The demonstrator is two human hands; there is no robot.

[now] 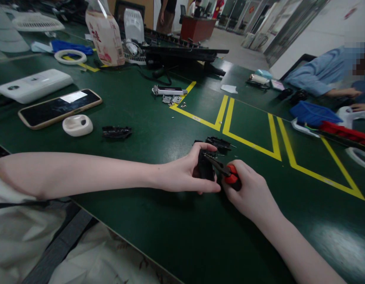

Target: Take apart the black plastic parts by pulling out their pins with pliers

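My left hand (185, 171) is closed around a small black plastic part (205, 167), fingers on its far side and thumb on the near side. In my right hand (247, 187) are pliers (232, 176) with red and black handles. The jaws point left and reach the top of the black part; whether they grip a piece of it I cannot tell. Just beyond my left hand lie more black plastic parts (219, 143) with thin metal pins. Another black part (117, 132) rests apart on the green table (158, 221), left of my hands.
To the left are a phone (60, 108), a white case (77, 125) and a white power bank (36, 85). Metal pieces (172, 99) lie near the yellow tape (197, 118). A large bottle (104, 35) stands behind. At right, a person in a blue sleeve (318, 73) sits by a blue tray (314, 113).
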